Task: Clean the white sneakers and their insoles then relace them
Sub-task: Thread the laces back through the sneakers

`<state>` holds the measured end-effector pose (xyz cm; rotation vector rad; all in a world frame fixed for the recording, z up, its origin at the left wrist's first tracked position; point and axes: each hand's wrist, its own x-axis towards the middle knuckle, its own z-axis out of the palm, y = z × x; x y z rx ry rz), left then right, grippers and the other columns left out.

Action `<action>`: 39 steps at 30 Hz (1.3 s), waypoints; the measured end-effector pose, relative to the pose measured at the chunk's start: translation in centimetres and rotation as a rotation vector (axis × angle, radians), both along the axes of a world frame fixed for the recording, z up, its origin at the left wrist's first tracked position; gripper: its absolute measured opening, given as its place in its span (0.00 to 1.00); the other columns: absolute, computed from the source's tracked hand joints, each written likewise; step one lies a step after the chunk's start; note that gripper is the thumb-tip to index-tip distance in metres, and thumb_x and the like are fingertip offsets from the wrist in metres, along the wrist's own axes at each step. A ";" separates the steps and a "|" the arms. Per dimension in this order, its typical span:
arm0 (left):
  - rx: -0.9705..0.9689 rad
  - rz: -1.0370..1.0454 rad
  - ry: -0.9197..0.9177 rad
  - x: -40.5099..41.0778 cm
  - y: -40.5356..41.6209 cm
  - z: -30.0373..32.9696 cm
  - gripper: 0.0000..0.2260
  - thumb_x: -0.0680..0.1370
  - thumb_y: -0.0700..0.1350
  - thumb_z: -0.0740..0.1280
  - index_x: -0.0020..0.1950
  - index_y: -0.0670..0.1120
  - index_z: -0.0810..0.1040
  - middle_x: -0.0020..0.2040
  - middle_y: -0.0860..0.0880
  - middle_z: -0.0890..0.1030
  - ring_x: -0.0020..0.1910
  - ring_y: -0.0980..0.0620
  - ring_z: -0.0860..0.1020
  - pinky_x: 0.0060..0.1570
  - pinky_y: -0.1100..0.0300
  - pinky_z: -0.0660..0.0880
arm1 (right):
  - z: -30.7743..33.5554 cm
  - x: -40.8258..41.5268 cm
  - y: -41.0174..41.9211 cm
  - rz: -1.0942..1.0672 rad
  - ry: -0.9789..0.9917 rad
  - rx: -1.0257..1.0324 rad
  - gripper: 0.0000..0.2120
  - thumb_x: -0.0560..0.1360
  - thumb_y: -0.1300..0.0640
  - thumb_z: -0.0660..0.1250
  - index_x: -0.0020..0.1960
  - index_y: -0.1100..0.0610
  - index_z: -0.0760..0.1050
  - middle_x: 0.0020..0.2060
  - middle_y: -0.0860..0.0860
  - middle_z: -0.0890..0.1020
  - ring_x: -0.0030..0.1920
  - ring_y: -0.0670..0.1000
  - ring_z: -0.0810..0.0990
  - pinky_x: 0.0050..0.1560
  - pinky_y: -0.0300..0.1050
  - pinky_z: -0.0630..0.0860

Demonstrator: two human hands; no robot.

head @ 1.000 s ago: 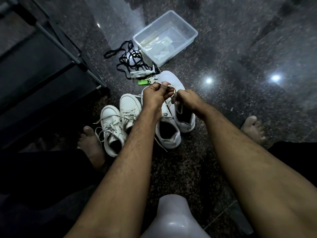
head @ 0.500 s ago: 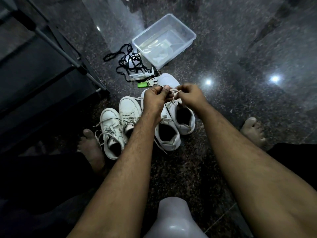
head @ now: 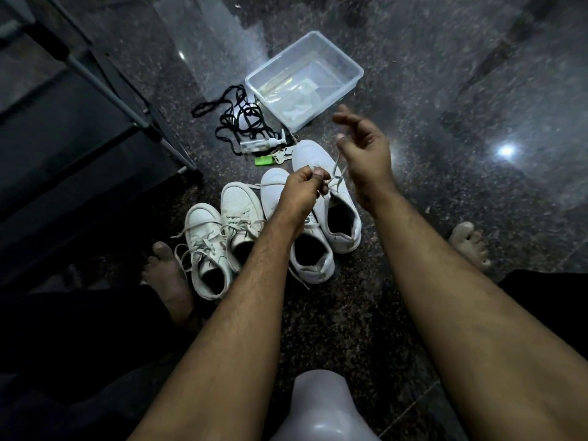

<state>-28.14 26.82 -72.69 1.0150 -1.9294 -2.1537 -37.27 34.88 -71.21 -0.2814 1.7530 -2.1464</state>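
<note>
There are four white sneakers (head: 331,198) in a row on the dark stone floor (head: 445,90). There is one clear plastic tub (head: 346,70). There is one tangle of black laces (head: 237,119), one small bright green thing (head: 264,160) and one bunch of metal keys (head: 281,156). Two bare hands and two bare feet show.

The person's forearms were bare and hairy, no sleeves showing; both feet were bare (lower left, right edge), and the legs wore dark trousers.
</note>
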 end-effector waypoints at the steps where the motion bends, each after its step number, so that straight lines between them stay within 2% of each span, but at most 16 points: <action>1: 0.010 -0.027 -0.010 0.1 0.2 -0.1 0.12 0.84 0.39 0.59 0.44 0.46 0.77 0.31 0.49 0.73 0.26 0.61 0.70 0.29 0.68 0.65 | 0.2 0.1 -0.2 0.047 0.082 0.073 0.15 0.76 0.73 0.62 0.54 0.60 0.81 0.59 0.52 0.82 0.64 0.47 0.79 0.64 0.42 0.74; 6: -0.006 -0.116 0.058 0.7 0.8 0.3 0.07 0.83 0.40 0.63 0.48 0.40 0.78 0.31 0.52 0.72 0.28 0.63 0.68 0.31 0.69 0.65 | 2.5 0.5 -0.9 0.221 0.321 0.281 0.13 0.73 0.71 0.62 0.50 0.63 0.84 0.46 0.53 0.86 0.50 0.46 0.84 0.53 0.35 0.76; 8: -0.013 -0.083 0.112 0.8 0.6 0.9 0.07 0.84 0.40 0.62 0.50 0.40 0.78 0.28 0.58 0.75 0.28 0.65 0.70 0.33 0.71 0.67 | 2.8 0.3 -0.9 0.168 0.399 0.295 0.12 0.74 0.67 0.62 0.50 0.61 0.83 0.46 0.53 0.86 0.51 0.45 0.83 0.54 0.35 0.75; 11: -0.020 0.016 0.136 0.9 -0.2 0.8 0.10 0.84 0.46 0.63 0.45 0.48 0.80 0.30 0.59 0.74 0.31 0.63 0.69 0.37 0.62 0.66 | 1.5 -0.4 -0.3 -0.045 0.570 0.462 0.15 0.76 0.60 0.61 0.58 0.53 0.81 0.51 0.50 0.83 0.56 0.42 0.79 0.59 0.42 0.75; 14: -0.005 0.059 0.149 1.4 -0.2 0.2 0.12 0.83 0.49 0.64 0.43 0.53 0.83 0.36 0.54 0.72 0.35 0.58 0.68 0.39 0.59 0.66 | -0.1 -0.2 0.4 -0.161 0.440 0.633 0.19 0.80 0.56 0.59 0.70 0.50 0.70 0.55 0.52 0.81 0.54 0.48 0.78 0.56 0.46 0.75; 16: 0.001 0.086 0.152 1.4 0.0 0.1 0.11 0.83 0.50 0.64 0.46 0.53 0.84 0.38 0.53 0.72 0.36 0.57 0.67 0.39 0.60 0.67 | -1.7 -0.3 1.2 -0.169 0.317 0.905 0.27 0.77 0.58 0.62 0.76 0.52 0.63 0.63 0.55 0.77 0.62 0.55 0.74 0.63 0.53 0.72; 18: 0.004 0.113 0.140 1.3 0.0 0.3 0.10 0.83 0.49 0.64 0.49 0.50 0.84 0.39 0.52 0.72 0.36 0.57 0.67 0.38 0.64 0.68 | -2.7 -0.3 2.1 -0.122 0.214 1.053 0.34 0.74 0.57 0.64 0.79 0.53 0.57 0.67 0.57 0.74 0.68 0.58 0.71 0.67 0.59 0.69; 21: 0.013 0.103 0.122 0.9 -0.3 0.0 0.09 0.83 0.48 0.64 0.52 0.48 0.84 0.35 0.56 0.74 0.35 0.59 0.68 0.38 0.66 0.68 | -3.3 0.2 2.1 0.007 0.144 1.083 0.29 0.77 0.54 0.65 0.75 0.58 0.60 0.58 0.56 0.78 0.58 0.55 0.77 0.60 0.51 0.74; 23: 0.012 0.089 0.116 0.7 -0.2 0.1 0.10 0.84 0.45 0.63 0.54 0.44 0.83 0.31 0.60 0.75 0.33 0.62 0.69 0.37 0.68 0.69 | -3.3 0.7 1.1 0.080 0.001 1.006 0.25 0.77 0.43 0.63 0.67 0.59 0.66 0.49 0.52 0.80 0.50 0.52 0.79 0.56 0.50 0.76; 25: 0.011 0.059 0.131 0.7 0.2 0.3 0.12 0.84 0.42 0.61 0.57 0.36 0.81 0.28 0.60 0.76 0.30 0.64 0.72 0.35 0.72 0.70 | -3.4 1.1 0.3 0.093 -0.190 0.826 0.31 0.72 0.30 0.55 0.55 0.56 0.77 0.40 0.51 0.84 0.43 0.55 0.83 0.52 0.55 0.80; 26: 0.009 0.039 0.137 0.6 0.4 0.3 0.13 0.84 0.40 0.60 0.58 0.33 0.80 0.29 0.59 0.79 0.30 0.65 0.75 0.34 0.73 0.70 | -3.2 1.4 0.1 0.102 -0.270 0.727 0.33 0.73 0.28 0.52 0.50 0.55 0.80 0.36 0.50 0.84 0.38 0.53 0.83 0.48 0.52 0.80; 28: 0.028 0.036 0.142 0.5 0.6 0.3 0.13 0.84 0.40 0.60 0.59 0.31 0.79 0.34 0.57 0.83 0.34 0.65 0.79 0.38 0.72 0.72 | -2.3 1.9 -0.1 0.086 -0.408 0.524 0.31 0.80 0.33 0.50 0.45 0.54 0.82 0.34 0.48 0.83 0.35 0.47 0.77 0.41 0.44 0.72; 30: 0.041 0.068 0.134 0.5 0.2 -0.1 0.12 0.84 0.41 0.62 0.57 0.33 0.81 0.37 0.57 0.84 0.38 0.65 0.79 0.45 0.68 0.73 | -2.2 1.5 0.0 0.068 -0.505 0.334 0.28 0.82 0.36 0.50 0.45 0.53 0.81 0.38 0.46 0.83 0.43 0.47 0.74 0.45 0.46 0.69; 34: 0.005 0.065 0.113 0.9 -0.2 -0.5 0.12 0.84 0.41 0.61 0.59 0.35 0.81 0.32 0.58 0.83 0.32 0.69 0.74 0.38 0.75 0.68 | -1.2 0.5 0.1 0.161 -0.528 0.099 0.19 0.80 0.39 0.59 0.45 0.51 0.79 0.45 0.46 0.84 0.47 0.45 0.77 0.50 0.48 0.66; 36: 0.004 0.077 0.107 0.8 -0.1 -0.5 0.11 0.84 0.41 0.62 0.57 0.38 0.82 0.30 0.61 0.81 0.32 0.69 0.74 0.37 0.74 0.69 | -0.6 0.4 0.1 0.226 -0.511 0.019 0.14 0.80 0.44 0.63 0.46 0.53 0.79 0.42 0.48 0.83 0.44 0.45 0.77 0.50 0.46 0.68; 39: -0.004 0.185 0.080 0.4 0.1 -0.8 0.09 0.84 0.43 0.63 0.48 0.46 0.82 0.37 0.58 0.81 0.37 0.67 0.76 0.42 0.64 0.73 | -0.8 0.5 -0.3 0.112 -0.583 -0.212 0.12 0.83 0.51 0.59 0.47 0.57 0.75 0.37 0.52 0.83 0.40 0.49 0.82 0.48 0.46 0.77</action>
